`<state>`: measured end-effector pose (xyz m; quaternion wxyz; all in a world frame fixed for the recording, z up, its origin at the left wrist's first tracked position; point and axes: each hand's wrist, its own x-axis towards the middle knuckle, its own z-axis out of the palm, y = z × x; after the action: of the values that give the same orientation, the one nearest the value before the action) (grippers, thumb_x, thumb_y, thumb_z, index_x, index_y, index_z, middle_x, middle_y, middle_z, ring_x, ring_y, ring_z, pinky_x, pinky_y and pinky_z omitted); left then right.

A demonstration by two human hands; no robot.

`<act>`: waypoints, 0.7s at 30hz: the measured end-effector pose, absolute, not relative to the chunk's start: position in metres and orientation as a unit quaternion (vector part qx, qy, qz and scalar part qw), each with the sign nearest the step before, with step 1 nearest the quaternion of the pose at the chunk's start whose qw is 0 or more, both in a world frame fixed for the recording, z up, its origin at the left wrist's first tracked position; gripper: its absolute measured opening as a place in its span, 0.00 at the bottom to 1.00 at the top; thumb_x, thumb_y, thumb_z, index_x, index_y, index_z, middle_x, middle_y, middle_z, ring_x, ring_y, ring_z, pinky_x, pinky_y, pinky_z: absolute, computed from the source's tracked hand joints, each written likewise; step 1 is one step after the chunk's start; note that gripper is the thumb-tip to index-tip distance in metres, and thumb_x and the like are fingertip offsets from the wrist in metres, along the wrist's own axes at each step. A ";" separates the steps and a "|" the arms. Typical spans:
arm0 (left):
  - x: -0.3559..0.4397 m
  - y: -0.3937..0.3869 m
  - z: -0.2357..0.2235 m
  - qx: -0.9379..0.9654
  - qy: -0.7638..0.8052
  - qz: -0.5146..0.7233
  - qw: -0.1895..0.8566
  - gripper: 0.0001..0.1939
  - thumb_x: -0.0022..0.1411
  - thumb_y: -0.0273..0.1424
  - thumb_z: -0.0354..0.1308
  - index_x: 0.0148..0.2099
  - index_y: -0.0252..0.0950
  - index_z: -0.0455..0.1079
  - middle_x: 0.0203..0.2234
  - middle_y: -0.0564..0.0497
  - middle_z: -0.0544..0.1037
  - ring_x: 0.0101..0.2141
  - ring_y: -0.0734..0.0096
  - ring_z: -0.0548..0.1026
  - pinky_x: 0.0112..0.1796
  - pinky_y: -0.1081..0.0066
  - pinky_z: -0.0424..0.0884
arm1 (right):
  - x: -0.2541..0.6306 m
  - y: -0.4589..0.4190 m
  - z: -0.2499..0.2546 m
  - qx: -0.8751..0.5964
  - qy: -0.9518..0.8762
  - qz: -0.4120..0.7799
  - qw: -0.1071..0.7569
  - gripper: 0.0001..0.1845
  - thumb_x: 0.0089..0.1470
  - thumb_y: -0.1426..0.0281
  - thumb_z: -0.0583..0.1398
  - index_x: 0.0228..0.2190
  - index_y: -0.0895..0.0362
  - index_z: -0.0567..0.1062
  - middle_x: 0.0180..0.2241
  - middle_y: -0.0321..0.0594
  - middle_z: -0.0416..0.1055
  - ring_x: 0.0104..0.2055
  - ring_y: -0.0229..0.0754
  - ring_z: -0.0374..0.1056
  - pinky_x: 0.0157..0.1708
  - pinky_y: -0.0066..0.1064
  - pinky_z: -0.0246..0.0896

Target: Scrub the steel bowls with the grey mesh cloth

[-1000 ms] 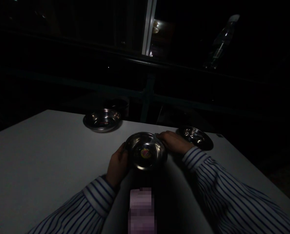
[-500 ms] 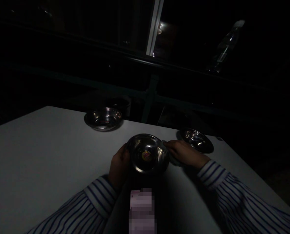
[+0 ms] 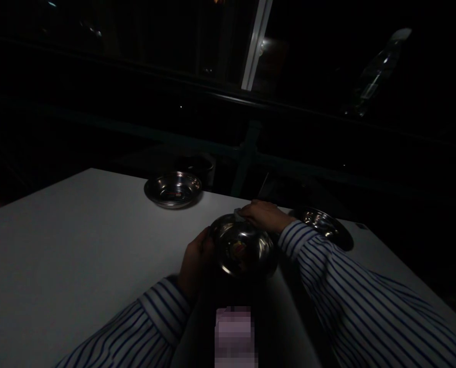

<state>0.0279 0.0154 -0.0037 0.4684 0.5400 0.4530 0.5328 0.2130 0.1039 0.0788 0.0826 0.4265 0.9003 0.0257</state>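
Observation:
A shiny steel bowl (image 3: pixel 247 251) with a round sticker inside is tilted toward me over the white table (image 3: pixel 78 245). My left hand (image 3: pixel 195 263) grips its left rim, fingers curled round the edge. Closed at the bowl's far rim, my right hand (image 3: pixel 260 214) pinches a small pale cloth or wipe (image 3: pixel 238 212) that barely shows in the dim light. Both sleeves are white with dark stripes.
A second steel bowl (image 3: pixel 173 189) stands near the table's far edge. A third steel bowl (image 3: pixel 325 226) sits to the right, partly behind my right forearm. Beyond the table it is dark, with a pale vertical bar (image 3: pixel 255 48) and dim shelving.
My right hand has moved from the bowl's right side up to its far rim. The bowl tilted slightly, and the camera shifted so everything sits a little further right.

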 end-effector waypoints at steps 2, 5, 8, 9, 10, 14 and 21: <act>0.027 0.016 -0.006 0.547 0.447 0.534 0.466 0.17 0.60 0.37 0.46 0.47 0.35 0.67 0.36 0.48 0.78 0.36 0.65 0.75 0.35 0.70 0.70 | 0.202 0.106 0.080 0.405 0.910 0.041 0.081 0.14 0.58 0.71 0.49 0.38 0.55 0.73 0.38 0.42 0.73 0.40 0.42 0.65 0.33 0.28 0.51; 0.026 0.017 -0.009 0.556 0.450 0.529 0.457 0.18 0.60 0.37 0.45 0.47 0.35 0.67 0.38 0.47 0.78 0.37 0.64 0.75 0.36 0.69 0.70 | 0.184 0.105 0.082 0.364 0.926 0.059 0.077 0.14 0.58 0.72 0.49 0.38 0.56 0.73 0.38 0.42 0.73 0.40 0.43 0.63 0.33 0.30 0.50; 0.026 0.018 -0.010 0.555 0.468 0.524 0.445 0.18 0.60 0.37 0.45 0.47 0.34 0.67 0.38 0.47 0.78 0.37 0.64 0.75 0.37 0.69 0.70 | 0.165 0.099 0.083 0.318 0.942 0.069 0.077 0.13 0.57 0.75 0.50 0.40 0.57 0.72 0.38 0.42 0.73 0.41 0.44 0.61 0.33 0.31 0.50; 0.027 0.017 -0.009 0.553 0.476 0.524 0.439 0.17 0.60 0.36 0.45 0.46 0.34 0.67 0.38 0.47 0.78 0.37 0.64 0.75 0.36 0.69 0.70 | 0.160 0.096 0.083 0.304 0.947 0.070 0.077 0.13 0.57 0.75 0.51 0.40 0.57 0.72 0.39 0.42 0.72 0.41 0.44 0.60 0.33 0.31 0.50; 0.027 0.017 -0.009 0.550 0.485 0.525 0.431 0.17 0.59 0.36 0.46 0.46 0.34 0.67 0.37 0.47 0.78 0.36 0.65 0.75 0.36 0.70 0.70 | 0.156 0.093 0.083 0.289 0.952 0.071 0.078 0.13 0.56 0.75 0.51 0.41 0.56 0.72 0.39 0.41 0.72 0.41 0.44 0.59 0.33 0.31 0.50; 0.030 0.016 -0.008 0.535 0.503 0.525 0.430 0.18 0.59 0.36 0.46 0.47 0.33 0.67 0.36 0.47 0.78 0.35 0.65 0.75 0.35 0.70 0.70 | 0.148 0.085 0.081 0.246 0.963 0.084 0.073 0.11 0.57 0.75 0.52 0.40 0.57 0.71 0.40 0.41 0.72 0.40 0.44 0.58 0.31 0.31 0.50; 0.030 0.017 -0.015 0.542 0.480 0.533 0.439 0.19 0.60 0.39 0.46 0.49 0.35 0.66 0.37 0.47 0.78 0.38 0.63 0.76 0.38 0.68 0.70 | 0.172 0.098 0.077 0.341 0.931 0.104 0.081 0.12 0.57 0.75 0.51 0.41 0.57 0.70 0.40 0.43 0.72 0.41 0.45 0.60 0.33 0.31 0.53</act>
<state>0.0303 0.0168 -0.0147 0.4388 0.5415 0.4799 0.5328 0.1722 0.0976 0.0774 0.0810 0.3406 0.9309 0.1039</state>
